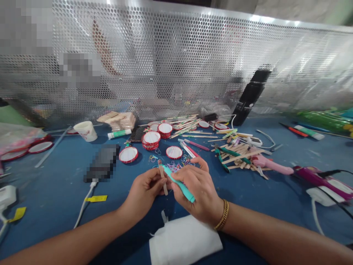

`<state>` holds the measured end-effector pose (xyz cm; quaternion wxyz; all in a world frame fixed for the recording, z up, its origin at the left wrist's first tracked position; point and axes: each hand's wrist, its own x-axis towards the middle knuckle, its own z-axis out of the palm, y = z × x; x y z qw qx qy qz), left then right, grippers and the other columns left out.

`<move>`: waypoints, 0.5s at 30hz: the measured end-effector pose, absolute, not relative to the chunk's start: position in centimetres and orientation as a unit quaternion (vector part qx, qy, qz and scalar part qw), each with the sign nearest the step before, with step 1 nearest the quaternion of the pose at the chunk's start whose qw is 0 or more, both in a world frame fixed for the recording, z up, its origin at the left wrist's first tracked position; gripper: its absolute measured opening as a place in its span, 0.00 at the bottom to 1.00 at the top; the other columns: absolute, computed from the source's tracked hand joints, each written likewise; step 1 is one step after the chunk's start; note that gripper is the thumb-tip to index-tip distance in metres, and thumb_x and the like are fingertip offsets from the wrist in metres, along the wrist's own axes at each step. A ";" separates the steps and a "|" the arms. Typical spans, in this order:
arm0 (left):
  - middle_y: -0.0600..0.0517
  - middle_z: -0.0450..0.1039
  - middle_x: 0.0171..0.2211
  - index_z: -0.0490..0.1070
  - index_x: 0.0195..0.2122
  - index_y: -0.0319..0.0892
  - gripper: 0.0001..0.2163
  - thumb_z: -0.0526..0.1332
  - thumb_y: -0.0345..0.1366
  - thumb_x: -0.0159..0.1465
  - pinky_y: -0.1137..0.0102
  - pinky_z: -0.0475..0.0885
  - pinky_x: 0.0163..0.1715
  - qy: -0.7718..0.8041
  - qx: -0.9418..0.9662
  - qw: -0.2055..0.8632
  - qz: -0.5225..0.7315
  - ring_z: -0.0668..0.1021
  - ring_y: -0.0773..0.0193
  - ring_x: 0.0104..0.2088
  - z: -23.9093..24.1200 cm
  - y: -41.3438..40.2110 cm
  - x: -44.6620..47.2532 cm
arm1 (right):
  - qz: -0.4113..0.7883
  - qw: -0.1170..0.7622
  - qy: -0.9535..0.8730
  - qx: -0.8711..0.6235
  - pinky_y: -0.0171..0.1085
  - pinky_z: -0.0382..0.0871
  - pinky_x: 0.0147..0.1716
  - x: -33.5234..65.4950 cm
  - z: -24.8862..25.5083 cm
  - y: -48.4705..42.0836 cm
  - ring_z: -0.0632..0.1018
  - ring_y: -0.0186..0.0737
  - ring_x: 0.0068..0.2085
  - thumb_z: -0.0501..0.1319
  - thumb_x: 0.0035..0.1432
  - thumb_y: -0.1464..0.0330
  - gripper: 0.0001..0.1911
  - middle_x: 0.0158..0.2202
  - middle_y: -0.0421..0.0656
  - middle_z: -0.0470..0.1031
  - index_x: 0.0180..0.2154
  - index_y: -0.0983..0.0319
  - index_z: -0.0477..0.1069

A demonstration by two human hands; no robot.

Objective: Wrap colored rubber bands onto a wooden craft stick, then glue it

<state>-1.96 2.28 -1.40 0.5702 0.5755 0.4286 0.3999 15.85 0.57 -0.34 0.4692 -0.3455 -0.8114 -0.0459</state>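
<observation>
Upright between the thumb and fingers of my left hand (147,186) is a thin wooden craft stick (161,173), with a brownish-red patch at its top end. My right hand (194,184) grips a turquoise marker (185,190), its upper end close beside the stick; whether they touch I cannot tell. Small coloured rubber bands (173,166) lie scattered on the blue table just behind my fingers. Beyond them rests a round, red-rimmed white disc (174,152). A folded white cloth (186,241) lies below my right hand.
Stacked red-rimmed discs (151,140), a glue tube (120,133) and a paper cup (86,131) stand behind. To the right are pliers (222,160), piled craft sticks (242,156), a pink glue gun (271,164) and a black bottle (249,97). A phone (102,163) with its cable lies left. Perforated metal (176,55) borders the back.
</observation>
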 end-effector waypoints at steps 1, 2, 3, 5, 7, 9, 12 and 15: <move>0.50 0.78 0.36 0.74 0.38 0.42 0.09 0.65 0.40 0.61 0.71 0.76 0.37 0.430 0.572 0.572 0.400 0.80 0.61 0.38 -1.4 2.3 -2.0 | -0.048 0.471 -0.809 -0.347 0.46 0.57 0.53 15.9 -0.3 0.6 0.77 0.35 0.31 0.58 0.61 0.70 0.00 0.30 0.37 0.77 0.36 0.60 0.66; 0.50 0.78 0.36 0.74 0.39 0.42 0.09 0.65 0.40 0.61 0.71 0.76 0.37 0.432 0.570 0.573 0.400 0.80 0.60 0.38 -1.4 2.3 -2.0 | -0.050 0.473 -0.808 -0.348 0.46 0.57 0.53 15.9 -0.3 0.6 0.77 0.35 0.31 0.58 0.61 0.70 0.00 0.30 0.37 0.77 0.36 0.60 0.66; 0.50 0.79 0.37 0.74 0.39 0.42 0.09 0.65 0.40 0.61 0.71 0.76 0.37 0.431 0.572 0.572 0.399 0.80 0.60 0.38 -1.5 2.3 -2.0 | -0.051 0.475 -0.806 -0.348 0.46 0.57 0.53 15.9 -0.3 0.5 0.77 0.35 0.31 0.58 0.61 0.70 0.00 0.30 0.37 0.77 0.36 0.60 0.66; 0.49 0.78 0.38 0.74 0.40 0.42 0.09 0.64 0.40 0.62 0.70 0.76 0.37 0.427 0.582 0.567 0.396 0.80 0.60 0.38 -1.6 2.3 -2.0 | -0.051 0.477 -0.807 -0.344 0.46 0.56 0.54 15.9 -0.2 0.5 0.77 0.35 0.31 0.58 0.61 0.70 0.01 0.30 0.37 0.77 0.37 0.60 0.66; 0.49 0.78 0.38 0.75 0.40 0.42 0.09 0.64 0.40 0.63 0.69 0.76 0.37 0.424 0.595 0.558 0.394 0.79 0.61 0.37 -1.7 2.3 -2.1 | -0.047 0.473 -0.812 -0.338 0.47 0.55 0.54 15.9 -0.2 0.4 0.77 0.35 0.32 0.58 0.61 0.71 0.02 0.30 0.37 0.78 0.37 0.60 0.66; 0.49 0.78 0.37 0.75 0.40 0.42 0.09 0.63 0.41 0.63 0.69 0.76 0.37 0.424 0.605 0.547 0.393 0.78 0.62 0.35 -1.8 2.4 -2.2 | -0.043 0.464 -0.819 -0.334 0.47 0.55 0.55 15.8 -0.2 0.3 0.77 0.36 0.33 0.58 0.60 0.71 0.03 0.31 0.38 0.78 0.38 0.60 0.67; 0.50 0.77 0.34 0.75 0.39 0.41 0.09 0.63 0.41 0.63 0.70 0.75 0.35 0.420 0.614 0.540 0.395 0.77 0.63 0.33 -1.8 2.4 -2.3 | -0.041 0.460 -0.823 -0.332 0.47 0.55 0.54 15.7 -0.3 0.4 0.77 0.36 0.33 0.57 0.61 0.71 0.03 0.32 0.38 0.78 0.38 0.60 0.67; 0.51 0.75 0.31 0.74 0.35 0.40 0.09 0.63 0.42 0.63 0.71 0.75 0.33 0.415 0.617 0.535 0.401 0.76 0.63 0.32 -1.9 2.4 -2.3 | -0.043 0.463 -0.822 -0.328 0.47 0.55 0.54 15.7 -0.4 0.5 0.77 0.35 0.33 0.57 0.61 0.71 0.02 0.32 0.38 0.78 0.38 0.60 0.67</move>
